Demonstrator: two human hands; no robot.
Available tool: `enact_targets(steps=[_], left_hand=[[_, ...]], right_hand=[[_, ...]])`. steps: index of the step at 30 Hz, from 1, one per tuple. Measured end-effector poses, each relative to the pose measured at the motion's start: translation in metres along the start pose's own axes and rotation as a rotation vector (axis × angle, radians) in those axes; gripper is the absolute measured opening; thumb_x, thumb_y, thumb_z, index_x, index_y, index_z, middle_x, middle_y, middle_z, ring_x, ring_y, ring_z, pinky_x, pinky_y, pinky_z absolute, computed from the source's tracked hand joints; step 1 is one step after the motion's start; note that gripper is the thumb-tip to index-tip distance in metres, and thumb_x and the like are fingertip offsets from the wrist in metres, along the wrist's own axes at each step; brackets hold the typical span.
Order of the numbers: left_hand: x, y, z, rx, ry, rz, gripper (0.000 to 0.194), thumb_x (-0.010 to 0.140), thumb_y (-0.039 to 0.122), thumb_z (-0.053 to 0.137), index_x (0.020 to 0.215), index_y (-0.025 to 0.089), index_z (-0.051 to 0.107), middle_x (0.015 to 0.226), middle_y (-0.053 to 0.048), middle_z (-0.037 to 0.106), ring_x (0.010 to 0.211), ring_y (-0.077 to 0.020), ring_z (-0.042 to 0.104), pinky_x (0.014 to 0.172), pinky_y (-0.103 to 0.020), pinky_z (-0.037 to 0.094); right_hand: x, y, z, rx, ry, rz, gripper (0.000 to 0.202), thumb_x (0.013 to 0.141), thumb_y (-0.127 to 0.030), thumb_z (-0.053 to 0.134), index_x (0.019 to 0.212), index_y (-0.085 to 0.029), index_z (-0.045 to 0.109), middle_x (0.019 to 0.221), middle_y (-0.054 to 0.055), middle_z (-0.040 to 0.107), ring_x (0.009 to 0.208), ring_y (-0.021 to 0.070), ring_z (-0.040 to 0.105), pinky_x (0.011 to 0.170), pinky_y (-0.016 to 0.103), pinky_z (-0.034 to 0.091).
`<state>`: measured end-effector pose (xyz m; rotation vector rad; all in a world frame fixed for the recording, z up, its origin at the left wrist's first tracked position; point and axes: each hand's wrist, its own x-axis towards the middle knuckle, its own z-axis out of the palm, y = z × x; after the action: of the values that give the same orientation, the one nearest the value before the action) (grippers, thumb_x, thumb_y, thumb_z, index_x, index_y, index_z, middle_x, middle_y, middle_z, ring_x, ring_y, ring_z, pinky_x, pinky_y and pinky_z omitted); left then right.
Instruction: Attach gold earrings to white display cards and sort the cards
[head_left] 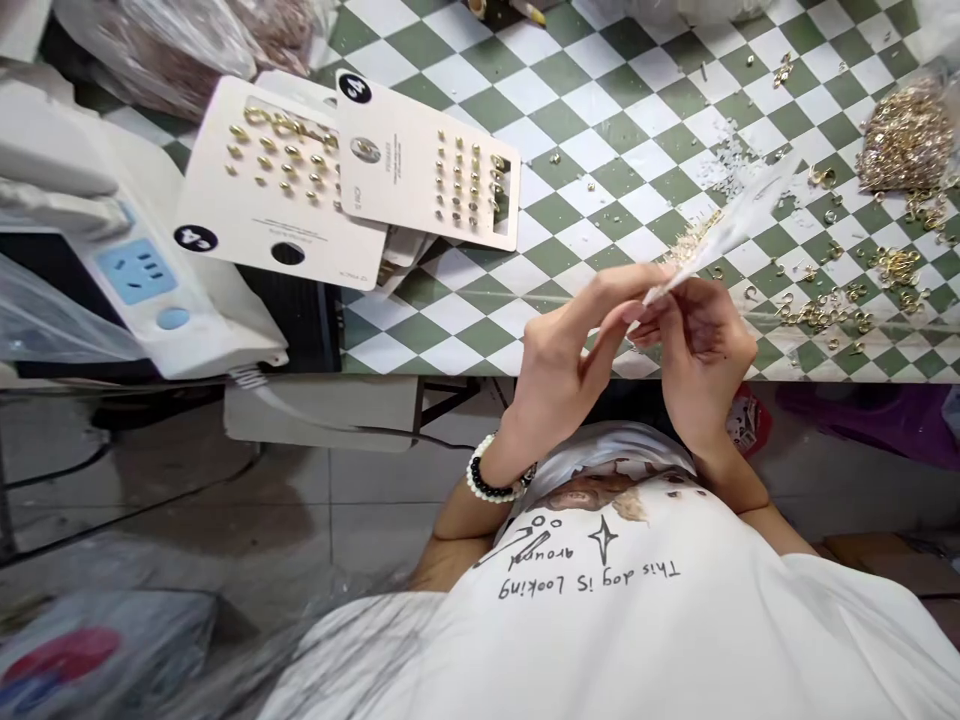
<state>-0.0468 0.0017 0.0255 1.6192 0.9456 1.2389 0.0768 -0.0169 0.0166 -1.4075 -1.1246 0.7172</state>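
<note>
My left hand, with a beaded bracelet at its wrist, pinches the lower edge of a white earring card. The card stands tilted over the table's front part and shows nearly edge-on. Thin gold pins stick out from its left side. My right hand is closed at the same lower edge, its thumb and fingers close to the left fingertips. Whether a small piece sits between those fingers is hidden. Behind the card lies a scatter of small clear bits. Loose gold rings and findings are spread to the right.
Earring cards with gold studs overlap in a pile on the left. Beside them stands a white device with a blue socket panel. A bag of gold pieces lies far right, on the green-and-white checked tablecloth. Plastic bags fill the back left.
</note>
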Motion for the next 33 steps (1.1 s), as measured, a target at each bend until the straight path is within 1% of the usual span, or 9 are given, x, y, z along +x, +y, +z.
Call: enact_targets(steps=[2, 7, 15, 18, 20, 23, 27, 30, 33], left_hand=[[0.0, 0.001, 0.002, 0.054, 0.02, 0.067, 0.033, 0.105, 0.011, 0.047, 0.126, 0.029, 0.065, 0.123, 0.001, 0.073, 0.111, -0.0131, 0.073, 0.093, -0.024, 0.063], [0.001, -0.001, 0.015, 0.113, 0.29, 0.084, 0.028, 0.096, 0.009, 0.067, 0.117, 0.027, 0.069, 0.11, 0.002, 0.075, 0.1, -0.0135, 0.076, 0.09, -0.023, 0.063], [0.002, -0.004, 0.012, 0.009, 0.255, -0.017, 0.014, 0.095, 0.012, 0.068, 0.101, 0.022, 0.075, 0.104, -0.003, 0.076, 0.102, -0.0171, 0.072, 0.094, -0.032, 0.058], [0.0, -0.004, 0.004, 0.122, 0.266, 0.004, 0.013, 0.093, 0.01, 0.069, 0.098, 0.022, 0.074, 0.097, -0.003, 0.074, 0.095, -0.017, 0.07, 0.086, -0.031, 0.056], [-0.004, -0.005, -0.006, 0.29, 0.287, 0.063, 0.015, 0.091, 0.008, 0.07, 0.098, 0.021, 0.073, 0.095, -0.003, 0.073, 0.091, -0.0167, 0.069, 0.083, -0.029, 0.054], [-0.013, -0.011, -0.02, 0.573, 0.262, 0.174, 0.021, 0.088, 0.006, 0.073, 0.103, 0.02, 0.073, 0.096, -0.005, 0.074, 0.091, -0.0184, 0.07, 0.083, -0.03, 0.053], [-0.021, -0.025, -0.026, 0.78, 0.022, 0.312, 0.018, 0.089, 0.005, 0.072, 0.104, 0.016, 0.068, 0.097, -0.009, 0.074, 0.09, -0.0218, 0.07, 0.079, -0.033, 0.048], [-0.021, -0.03, -0.021, 0.831, -0.086, 0.4, 0.016, 0.089, 0.003, 0.071, 0.102, 0.012, 0.066, 0.095, -0.011, 0.074, 0.09, -0.0231, 0.068, 0.078, -0.033, 0.046], [-0.021, -0.03, -0.016, 0.827, -0.118, 0.421, 0.017, 0.089, 0.004, 0.071, 0.104, 0.011, 0.066, 0.095, -0.013, 0.073, 0.091, -0.0238, 0.067, 0.08, -0.033, 0.047]], right_hand=[[0.0, 0.001, 0.001, 0.1, -0.026, 0.067, 0.012, 0.1, -0.033, 0.062, 0.096, -0.022, 0.065, 0.074, -0.004, 0.07, 0.057, 0.0087, 0.067, 0.057, 0.021, 0.06], [-0.001, 0.008, 0.001, 0.283, -0.059, 0.19, 0.02, 0.096, -0.04, 0.069, 0.09, -0.021, 0.066, 0.067, -0.003, 0.068, 0.055, 0.0122, 0.067, 0.055, 0.024, 0.061], [0.001, 0.012, 0.004, 0.404, -0.216, 0.302, 0.034, 0.093, -0.053, 0.069, 0.093, -0.02, 0.064, 0.066, -0.003, 0.066, 0.047, 0.0092, 0.06, 0.046, 0.021, 0.054], [0.009, -0.002, -0.018, 0.254, -0.334, 0.196, 0.026, 0.094, -0.047, 0.071, 0.093, -0.021, 0.068, 0.068, -0.003, 0.067, 0.051, 0.0084, 0.061, 0.048, 0.02, 0.054], [0.027, -0.012, -0.049, 0.015, -0.238, 0.052, 0.014, 0.095, -0.036, 0.072, 0.096, -0.022, 0.072, 0.074, -0.002, 0.069, 0.058, 0.0082, 0.064, 0.053, 0.02, 0.055], [0.077, -0.014, -0.109, -0.341, 0.09, -0.192, 0.008, 0.096, -0.021, 0.069, 0.099, -0.019, 0.076, 0.079, 0.002, 0.072, 0.057, 0.0059, 0.06, 0.049, 0.019, 0.048], [0.159, 0.008, -0.169, -0.566, 0.085, -0.141, 0.007, 0.087, -0.018, 0.076, 0.091, -0.013, 0.079, 0.075, 0.005, 0.073, 0.053, 0.0052, 0.062, 0.047, 0.018, 0.043], [0.203, 0.021, -0.179, -0.692, 0.033, -0.051, 0.008, 0.082, -0.016, 0.079, 0.089, -0.012, 0.08, 0.072, 0.004, 0.074, 0.051, 0.005, 0.062, 0.047, 0.018, 0.043], [0.228, 0.024, -0.168, -0.782, -0.048, -0.131, 0.01, 0.087, -0.017, 0.076, 0.094, -0.011, 0.08, 0.078, 0.005, 0.076, 0.056, 0.005, 0.063, 0.052, 0.019, 0.047]])
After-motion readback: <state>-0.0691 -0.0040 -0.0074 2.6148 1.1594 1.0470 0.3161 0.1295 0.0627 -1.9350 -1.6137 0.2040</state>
